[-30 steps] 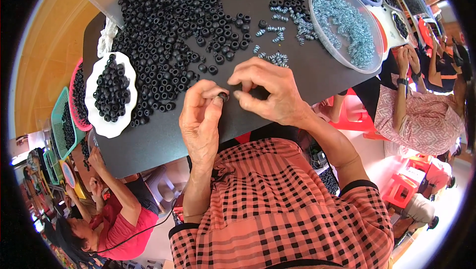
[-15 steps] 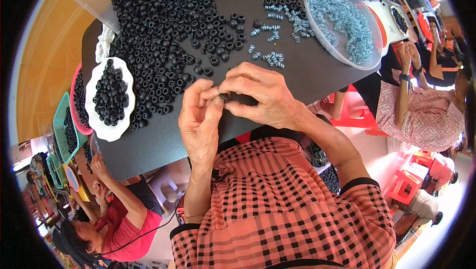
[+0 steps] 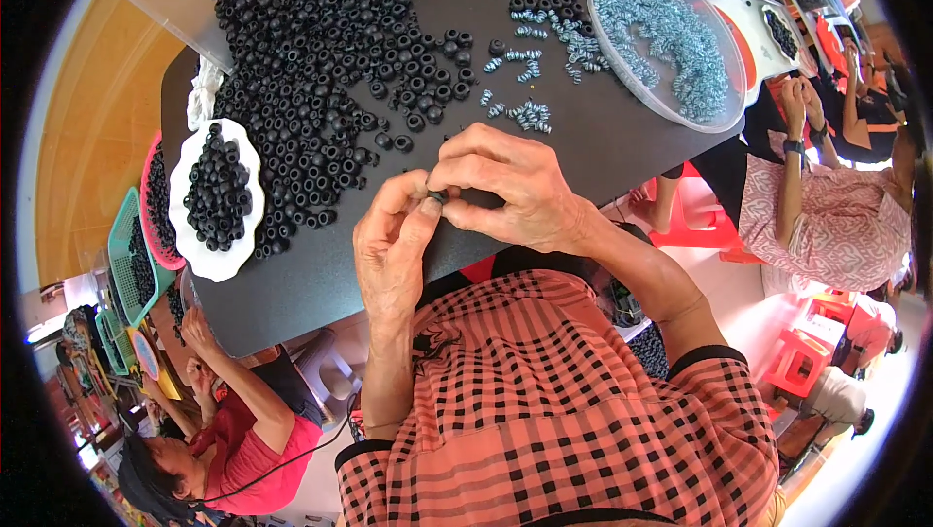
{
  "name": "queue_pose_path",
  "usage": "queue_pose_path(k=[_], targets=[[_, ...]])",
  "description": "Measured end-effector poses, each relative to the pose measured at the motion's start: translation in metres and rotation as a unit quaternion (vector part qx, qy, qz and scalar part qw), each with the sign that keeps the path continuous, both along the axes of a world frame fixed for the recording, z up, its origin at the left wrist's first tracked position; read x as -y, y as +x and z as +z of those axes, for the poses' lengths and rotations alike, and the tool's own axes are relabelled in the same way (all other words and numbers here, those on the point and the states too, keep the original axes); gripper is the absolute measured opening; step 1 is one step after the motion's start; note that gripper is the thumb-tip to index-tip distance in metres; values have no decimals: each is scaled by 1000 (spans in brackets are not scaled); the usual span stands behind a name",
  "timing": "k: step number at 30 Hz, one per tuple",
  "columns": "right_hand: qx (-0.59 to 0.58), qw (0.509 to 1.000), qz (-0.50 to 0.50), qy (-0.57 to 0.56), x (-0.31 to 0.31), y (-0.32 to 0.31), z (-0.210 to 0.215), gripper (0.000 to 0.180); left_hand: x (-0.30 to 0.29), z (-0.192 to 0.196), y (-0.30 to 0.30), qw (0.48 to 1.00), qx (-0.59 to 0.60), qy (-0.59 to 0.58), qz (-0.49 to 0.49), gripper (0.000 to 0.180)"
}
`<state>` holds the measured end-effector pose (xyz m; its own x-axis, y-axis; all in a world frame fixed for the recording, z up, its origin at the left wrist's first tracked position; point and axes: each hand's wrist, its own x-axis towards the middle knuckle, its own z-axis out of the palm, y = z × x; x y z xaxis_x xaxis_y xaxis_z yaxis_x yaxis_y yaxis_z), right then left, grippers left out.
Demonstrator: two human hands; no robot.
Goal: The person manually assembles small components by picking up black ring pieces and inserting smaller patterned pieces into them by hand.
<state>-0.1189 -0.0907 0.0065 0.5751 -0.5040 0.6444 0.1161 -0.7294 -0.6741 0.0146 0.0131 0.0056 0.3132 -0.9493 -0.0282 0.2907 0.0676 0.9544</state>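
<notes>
Fingertips of my left hand (image 3: 391, 247) and my right hand (image 3: 517, 189) meet above the near edge of the dark table. Between them they pinch one small black ring-shaped part (image 3: 438, 196), mostly hidden by the fingers. Just beyond lies a broad heap of black, hollow, round parts (image 3: 321, 89), with a few strays close to my left hand. Past my right hand are scattered small metal coil springs (image 3: 530, 117). A clear round tub (image 3: 736, 99) at the right holds many more springs.
A white scalloped dish (image 3: 216, 266) of black parts stands at the table's left edge, near pink and green baskets (image 3: 124, 235). A clear bin (image 3: 165, 2) lies tipped at the far left. Co-workers sit left (image 3: 253, 459) and right (image 3: 816, 216), beside red stools (image 3: 700, 216).
The fingers of my left hand have curled in closer around the small black part. My right hand stays nearly in place, still pinching.
</notes>
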Motion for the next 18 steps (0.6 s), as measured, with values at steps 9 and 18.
queue_pose_path(k=[9, 18], targets=[[11, 1000, -9, -12, -2, 0, 1, 32, -1, -2, 1, 991, -126, -36, 37, 19], [-3, 998, -54, 18, -5, -21, 7, 22, 0, -3, 0, 993, -103, -53, 12, 17]])
